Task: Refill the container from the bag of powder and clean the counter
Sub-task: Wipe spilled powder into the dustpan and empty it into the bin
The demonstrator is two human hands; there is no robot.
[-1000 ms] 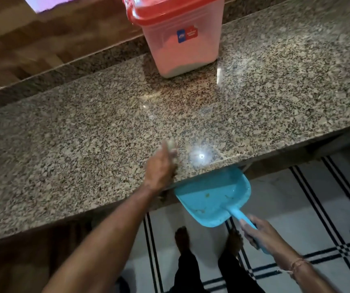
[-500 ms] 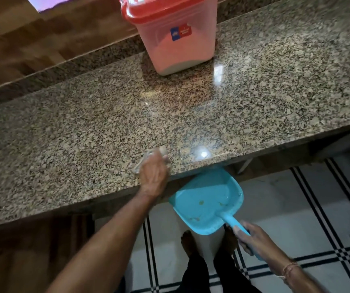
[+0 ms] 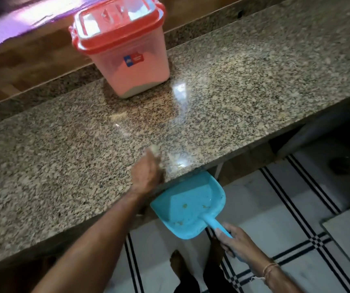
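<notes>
A pink container (image 3: 134, 68) with a red lid stands closed at the back of the speckled granite counter (image 3: 243, 98). My left hand (image 3: 147, 173) rests on the counter near its front edge, closed on a small pale cloth (image 3: 155, 149) that pokes out past the fingers. Just below the counter's edge, to the right of that hand, my right hand (image 3: 238, 243) holds a blue dustpan (image 3: 186, 205) by its handle. A few yellowish crumbs lie in the pan. The bag of powder is not in view.
A wooden ledge (image 3: 22, 66) runs behind the counter. Below lies a white tiled floor (image 3: 275, 208) with black stripes, and my bare feet (image 3: 177, 265) stand under the dustpan. A dark opening (image 3: 338, 149) sits under the counter at right.
The view has tilted up, showing the container's lid. My left hand with the cloth stays near the counter's front edge, and the dustpan is still held under the edge beside it.
</notes>
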